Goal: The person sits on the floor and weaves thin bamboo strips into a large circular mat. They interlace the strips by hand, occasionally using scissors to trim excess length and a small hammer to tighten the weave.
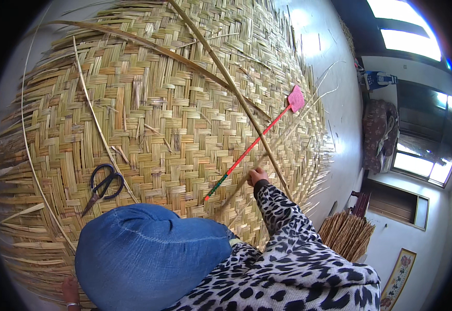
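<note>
A large mat (pixel 153 114) woven from pale yellow-green split reed covers the floor before me. My right hand (pixel 257 177), in a black-and-white spotted sleeve, is closed round a thin, motion-blurred reed strip (pixel 239 189) over the mat's right part. Past my blue-jeaned knee at the lower left, my left hand (pixel 70 290) rests against the mat's fringed edge; a band circles its wrist, and its fingers are too dim to read. Left of my right hand lies a red fly swatter (pixel 246 152) with a pink head. Dark-handled scissors (pixel 104 185) lie near the knee.
Long loose reed strips (pixel 205 46) cross the mat, one slanting toward my right forearm. Unwoven ends fringe its edges. At right, a bundle of dry stalks (pixel 346 233) stands by the wall, near a cloth-covered piece of furniture (pixel 380 135). Pale floor (pixel 346 111) borders the mat.
</note>
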Demonstrator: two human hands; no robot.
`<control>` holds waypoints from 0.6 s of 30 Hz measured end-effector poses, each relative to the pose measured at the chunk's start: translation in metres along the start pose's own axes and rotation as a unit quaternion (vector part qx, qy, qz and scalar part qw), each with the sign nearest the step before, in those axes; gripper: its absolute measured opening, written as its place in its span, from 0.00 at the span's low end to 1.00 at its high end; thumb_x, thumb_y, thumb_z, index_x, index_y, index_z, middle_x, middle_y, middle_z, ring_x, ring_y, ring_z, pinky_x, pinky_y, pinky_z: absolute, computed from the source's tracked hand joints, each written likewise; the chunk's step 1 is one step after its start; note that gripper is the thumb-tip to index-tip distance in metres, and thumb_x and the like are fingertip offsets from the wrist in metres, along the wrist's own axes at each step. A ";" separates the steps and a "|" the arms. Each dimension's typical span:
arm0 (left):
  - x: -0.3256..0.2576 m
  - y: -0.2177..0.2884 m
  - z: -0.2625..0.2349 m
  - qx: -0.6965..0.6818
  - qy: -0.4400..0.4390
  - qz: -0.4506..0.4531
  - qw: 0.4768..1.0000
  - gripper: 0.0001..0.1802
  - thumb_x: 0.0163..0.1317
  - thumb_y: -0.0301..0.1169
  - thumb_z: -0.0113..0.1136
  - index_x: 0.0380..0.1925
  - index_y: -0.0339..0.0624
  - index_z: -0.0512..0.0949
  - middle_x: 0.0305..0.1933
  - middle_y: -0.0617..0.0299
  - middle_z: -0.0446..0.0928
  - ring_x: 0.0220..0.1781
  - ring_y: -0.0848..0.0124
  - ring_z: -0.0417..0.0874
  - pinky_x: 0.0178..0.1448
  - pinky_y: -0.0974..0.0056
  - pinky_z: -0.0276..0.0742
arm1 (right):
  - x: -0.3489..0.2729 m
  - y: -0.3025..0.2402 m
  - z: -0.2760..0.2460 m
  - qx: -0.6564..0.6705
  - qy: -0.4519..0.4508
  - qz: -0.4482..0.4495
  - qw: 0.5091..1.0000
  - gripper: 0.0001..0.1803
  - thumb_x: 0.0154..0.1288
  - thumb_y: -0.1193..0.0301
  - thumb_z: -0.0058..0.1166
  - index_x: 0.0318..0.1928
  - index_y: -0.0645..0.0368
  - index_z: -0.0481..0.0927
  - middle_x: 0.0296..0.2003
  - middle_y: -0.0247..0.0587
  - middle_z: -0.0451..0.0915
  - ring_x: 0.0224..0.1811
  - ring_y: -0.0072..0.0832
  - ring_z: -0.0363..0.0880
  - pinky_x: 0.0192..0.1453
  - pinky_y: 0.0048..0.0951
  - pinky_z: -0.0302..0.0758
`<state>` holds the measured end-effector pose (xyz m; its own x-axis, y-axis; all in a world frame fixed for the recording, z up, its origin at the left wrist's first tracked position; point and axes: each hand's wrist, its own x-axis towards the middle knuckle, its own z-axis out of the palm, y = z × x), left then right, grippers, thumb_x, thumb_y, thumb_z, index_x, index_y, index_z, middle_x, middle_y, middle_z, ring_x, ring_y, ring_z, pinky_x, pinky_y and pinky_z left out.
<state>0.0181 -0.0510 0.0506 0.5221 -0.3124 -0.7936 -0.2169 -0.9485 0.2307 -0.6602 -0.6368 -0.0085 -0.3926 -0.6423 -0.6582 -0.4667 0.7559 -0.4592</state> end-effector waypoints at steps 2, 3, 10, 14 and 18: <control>-0.006 0.007 0.002 -0.007 -0.006 0.017 1.000 0.08 0.65 0.31 0.54 0.33 0.36 0.75 0.28 0.60 0.76 0.30 0.72 0.75 0.36 0.65 0.72 | -0.010 -0.023 0.032 0.076 -0.055 -0.023 0.995 0.06 0.63 0.71 0.54 0.38 0.58 0.75 0.23 0.37 0.77 0.19 0.27 0.77 0.18 0.30 0.75; -0.008 0.011 0.000 -0.043 -0.008 0.024 0.999 0.08 0.65 0.30 0.53 0.34 0.36 0.75 0.28 0.61 0.75 0.30 0.73 0.75 0.35 0.65 0.72 | -0.014 -0.032 0.040 0.103 -0.071 -0.004 0.992 0.07 0.64 0.69 0.54 0.39 0.58 0.75 0.23 0.36 0.77 0.19 0.26 0.77 0.18 0.29 0.75; -0.007 -0.002 -0.009 -0.169 0.069 -0.005 0.983 0.09 0.66 0.31 0.54 0.40 0.37 0.75 0.29 0.66 0.74 0.28 0.79 0.73 0.32 0.70 0.71 | -0.014 -0.033 0.041 0.018 0.036 0.037 0.998 0.19 0.66 0.53 0.58 0.42 0.57 0.76 0.25 0.34 0.78 0.18 0.23 0.77 0.16 0.28 0.72; -0.003 -0.023 -0.006 -0.122 0.043 0.011 0.992 0.10 0.66 0.31 0.54 0.42 0.37 0.75 0.29 0.65 0.75 0.29 0.78 0.74 0.33 0.70 0.73 | 0.024 -0.035 0.011 -0.220 0.239 -0.185 0.928 0.20 0.63 0.55 0.60 0.38 0.62 0.79 0.27 0.44 0.82 0.29 0.37 0.82 0.35 0.39 0.78; 0.001 -0.031 -0.006 -0.227 0.030 -0.061 0.972 0.11 0.66 0.31 0.55 0.43 0.36 0.76 0.30 0.64 0.76 0.29 0.77 0.75 0.34 0.69 0.74 | 0.087 -0.059 -0.019 -0.296 0.344 -0.176 0.873 0.23 0.59 0.54 0.61 0.37 0.65 0.82 0.30 0.53 0.83 0.37 0.43 0.83 0.45 0.39 0.77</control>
<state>0.0300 -0.0217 0.0459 0.5709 -0.1867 -0.7995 0.2278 -0.8995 0.3727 -0.6816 -0.7391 -0.0274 -0.4305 -0.8999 0.0694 -0.9026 0.4289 -0.0373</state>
